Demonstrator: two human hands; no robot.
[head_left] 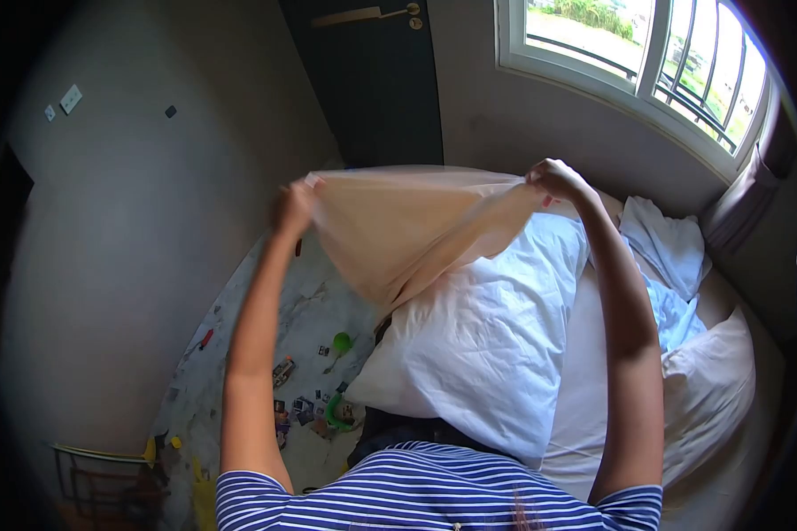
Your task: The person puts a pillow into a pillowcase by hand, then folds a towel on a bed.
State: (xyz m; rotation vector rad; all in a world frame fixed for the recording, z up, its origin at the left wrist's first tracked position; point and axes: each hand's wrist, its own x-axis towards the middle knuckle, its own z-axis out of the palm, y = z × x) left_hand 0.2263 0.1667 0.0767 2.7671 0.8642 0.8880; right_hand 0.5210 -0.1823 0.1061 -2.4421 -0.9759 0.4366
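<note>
A thin peach-coloured cloth (416, 217) is stretched in the air between my two raised hands, its lower part hanging down and blurred. My left hand (294, 208) is closed on its left corner. The right corner is gripped in my right hand (558, 180), near the wall below the window. Just below the cloth, a white pillow (487, 345) lies at the bed's edge close to my body, and the cloth's lower folds overlap its upper left part.
The bed (584, 372) holds a second pillow (713, 389), a white cloth (664, 239) and a light blue cloth (675, 314). Toys and small items, among them a green one (341, 342), lie scattered on the marble-patterned floor (239, 354). A dark door (381, 88) stands ahead.
</note>
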